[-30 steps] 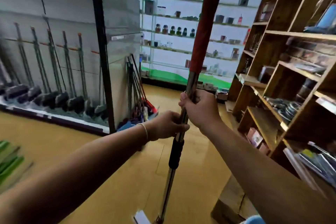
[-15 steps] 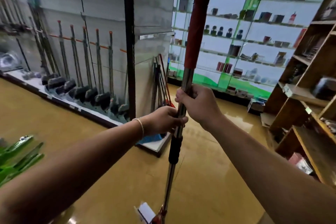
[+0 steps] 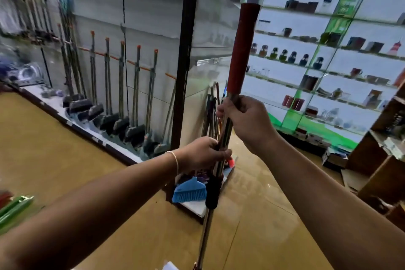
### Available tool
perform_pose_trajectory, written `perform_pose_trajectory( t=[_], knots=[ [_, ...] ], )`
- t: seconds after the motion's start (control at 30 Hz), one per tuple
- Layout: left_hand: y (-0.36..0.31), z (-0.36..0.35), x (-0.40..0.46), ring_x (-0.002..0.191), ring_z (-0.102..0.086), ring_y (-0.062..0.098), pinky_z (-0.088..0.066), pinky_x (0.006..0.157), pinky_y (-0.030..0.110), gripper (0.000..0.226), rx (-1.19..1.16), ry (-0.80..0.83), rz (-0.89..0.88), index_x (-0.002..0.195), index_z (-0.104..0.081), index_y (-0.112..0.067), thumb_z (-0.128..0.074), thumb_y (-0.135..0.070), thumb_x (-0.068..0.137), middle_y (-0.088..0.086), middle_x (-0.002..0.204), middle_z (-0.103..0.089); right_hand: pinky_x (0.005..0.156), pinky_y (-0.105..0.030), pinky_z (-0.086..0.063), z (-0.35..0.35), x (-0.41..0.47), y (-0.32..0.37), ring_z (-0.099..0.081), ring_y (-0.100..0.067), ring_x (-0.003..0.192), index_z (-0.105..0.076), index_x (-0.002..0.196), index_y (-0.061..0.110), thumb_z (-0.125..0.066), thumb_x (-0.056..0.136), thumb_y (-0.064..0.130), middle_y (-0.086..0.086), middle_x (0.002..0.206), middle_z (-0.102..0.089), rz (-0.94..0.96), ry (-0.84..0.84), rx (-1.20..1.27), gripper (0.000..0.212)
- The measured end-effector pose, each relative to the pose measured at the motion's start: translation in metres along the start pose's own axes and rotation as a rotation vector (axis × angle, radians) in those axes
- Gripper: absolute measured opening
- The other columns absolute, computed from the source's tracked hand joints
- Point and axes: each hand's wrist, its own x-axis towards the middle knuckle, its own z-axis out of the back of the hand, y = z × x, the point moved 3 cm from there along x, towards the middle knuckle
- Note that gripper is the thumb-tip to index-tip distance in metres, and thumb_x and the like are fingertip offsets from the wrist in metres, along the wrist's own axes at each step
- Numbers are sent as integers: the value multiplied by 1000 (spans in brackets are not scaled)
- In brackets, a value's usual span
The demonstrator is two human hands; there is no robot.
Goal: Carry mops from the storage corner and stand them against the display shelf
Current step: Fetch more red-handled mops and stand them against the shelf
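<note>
Head view: display shelf (image 3: 153,35) now nearer

The mop (image 3: 219,149) runs off the bottom edge, so its head is out of sight, and the white piece (image 3: 169,266) beside its foot is cut there too. Both hands cover stretches of the shaft; the left hand (image 3: 202,153) hides its own fingertips behind it. The far left of the shelf (image 3: 153,17) is smeared with blur. Goods on the glass shelves (image 3: 317,68) are too small to name. The green things (image 3: 13,208) are cut at the left edge.
</note>
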Motion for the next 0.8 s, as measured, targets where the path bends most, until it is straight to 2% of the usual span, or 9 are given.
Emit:
perform_pose_trajectory(
  t=[0.03,0.13,0.23,0.33,0.47,0.53,0.63,0.73,0.8],
  knots=[
    [1,13,6,55,-47,10,-40,53,24,28,15,1,-8,86,-64,-11,-59,-37,96,3,69,-54,78,-20,-58,-9,13,0,-72,-6,78,-66,94,9,-56,101,19,-4,88,-73,2,17,19,16],
    [8,50,22,66,-54,12,-46,66,27,37,44,-12,-14,90,-66,-8,-55,-42,96,4,77,-60,82,-28,-60,-34,48,0,-73,-11,80,-64,93,14,-56,101,19,-4,88,-72,29,54,35,12],
    [14,87,33,52,-53,-1,-44,55,17,29,16,-93,-26,91,-65,-10,-56,-36,97,-6,66,-57,85,-36,-60,-61,79,1,-74,-14,82,-65,93,16,-57,101,19,-2,87,-72,68,89,46,12],
    [22,123,46,71,-57,15,-48,69,29,33,26,-170,-24,101,-67,-3,-59,-35,95,7,82,-62,81,-29,-61,-87,108,-1,-73,-17,82,-64,91,15,-56,101,16,-9,89,-71,101,129,83,13],
    [42,167,65,72,-50,23,-43,68,35,40,-5,-242,7,103,-66,0,-61,-39,93,12,84,-58,74,-19,-58,-122,151,-9,-73,-13,80,-63,88,17,-55,101,16,-9,90,-71,144,184,124,15],
    [53,190,77,74,-53,23,-44,70,37,40,-1,-283,10,99,-68,-5,-62,-43,90,11,84,-60,78,-25,-59,-142,177,-16,-73,-19,84,-64,88,18,-56,101,16,-10,90,-72,162,220,150,16],
    [68,226,95,70,-61,16,-50,70,32,31,19,-379,16,97,-68,-4,-61,-33,94,7,80,-66,86,-39,-60,-174,220,-29,-73,-23,85,-66,90,14,-57,100,17,-10,89,-71,167,291,211,14],
    [85,263,118,94,-67,35,-53,91,51,28,16,-470,33,98,-69,-1,-63,-29,93,22,98,-69,90,-48,-58,-207,265,-41,-72,-27,85,-67,90,13,-58,100,15,-9,85,-70,183,362,265,14],
    [96,291,134,96,-67,36,-51,94,55,29,11,-507,66,97,-69,-3,-65,-31,91,22,100,-69,92,-49,-57,-227,296,-46,-71,-30,88,-68,91,9,-57,100,14,-12,86,-71,192,412,274,15]
  ],
)
